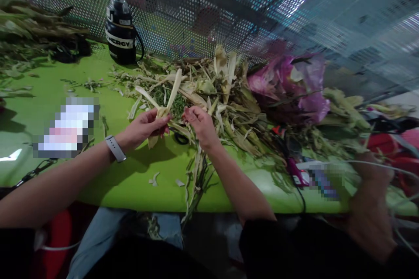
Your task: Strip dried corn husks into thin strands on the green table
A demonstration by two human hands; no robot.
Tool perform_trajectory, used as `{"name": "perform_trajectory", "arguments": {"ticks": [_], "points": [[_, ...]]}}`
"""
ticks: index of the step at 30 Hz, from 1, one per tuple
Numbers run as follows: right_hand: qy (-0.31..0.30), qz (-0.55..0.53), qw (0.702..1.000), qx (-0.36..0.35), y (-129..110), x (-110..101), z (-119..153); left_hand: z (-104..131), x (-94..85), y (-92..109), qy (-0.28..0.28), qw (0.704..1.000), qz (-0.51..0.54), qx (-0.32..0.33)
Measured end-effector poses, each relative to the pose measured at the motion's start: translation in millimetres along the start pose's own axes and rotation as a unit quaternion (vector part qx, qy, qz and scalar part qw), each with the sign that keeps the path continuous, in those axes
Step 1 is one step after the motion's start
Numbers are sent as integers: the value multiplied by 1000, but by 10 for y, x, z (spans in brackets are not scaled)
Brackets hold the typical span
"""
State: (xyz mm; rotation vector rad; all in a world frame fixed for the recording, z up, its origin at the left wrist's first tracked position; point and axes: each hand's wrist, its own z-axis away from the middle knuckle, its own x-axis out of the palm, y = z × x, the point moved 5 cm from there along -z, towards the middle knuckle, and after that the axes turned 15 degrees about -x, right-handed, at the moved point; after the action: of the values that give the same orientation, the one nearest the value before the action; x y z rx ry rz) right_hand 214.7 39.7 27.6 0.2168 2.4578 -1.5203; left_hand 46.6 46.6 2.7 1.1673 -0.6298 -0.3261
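Observation:
My left hand [147, 125] is closed on a pale corn husk [175, 88]; its strips stick up in a V above the fingers. A little to the right, my right hand [203, 130] is closed with thumb and fingertips pinched. Whatever is between those fingertips is too small to make out. Just beyond both hands lies a heap of dried husks [234, 115], with a clump of thin green strands [176, 107] in it. Below my hands, a black ring-shaped handle [181, 138] shows partly from under the husks.
A black bottle [121, 37] stands at the back of the green table [131, 183], before a perforated metal screen [183, 17]. A blurred phone [67, 126] lies left. Right are a pink plastic bag [294, 87], a second phone [325, 182], cables and another person's arm [369, 205].

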Motion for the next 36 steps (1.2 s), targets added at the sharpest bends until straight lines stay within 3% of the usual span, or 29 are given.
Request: {"name": "perform_trajectory", "arguments": {"ticks": [2,5,12,14,16,18,19,20,22,25,30,36], "points": [[-75,40,996,-13,-70,56,32,-12,-21,23,13,1000,4,10],[-174,19,984,13,-27,173,95,-10,-19,56,26,1000,-4,11],[-175,14,984,15,144,153,33,-17,-66,77,62,998,12,4],[-149,70,986,-27,71,118,19,-29,-94,70,67,997,36,-4],[-50,170,978,-113,-95,43,33,-36,-115,68,68,995,77,1],[65,262,943,-193,-283,-4,115,-36,-106,68,58,992,112,17],[80,284,932,-212,-338,23,158,-32,-88,66,50,991,118,26],[56,287,930,-223,-361,90,188,-25,-63,60,42,992,117,33],[-49,256,943,-208,-323,279,230,-4,-5,42,34,993,101,43],[-163,167,964,-129,-170,509,286,39,80,17,32,996,69,43],[-153,18,988,-25,31,583,312,68,132,14,37,998,26,39],[-243,-57,968,5,54,587,301,27,61,4,37,999,-2,34]]}}
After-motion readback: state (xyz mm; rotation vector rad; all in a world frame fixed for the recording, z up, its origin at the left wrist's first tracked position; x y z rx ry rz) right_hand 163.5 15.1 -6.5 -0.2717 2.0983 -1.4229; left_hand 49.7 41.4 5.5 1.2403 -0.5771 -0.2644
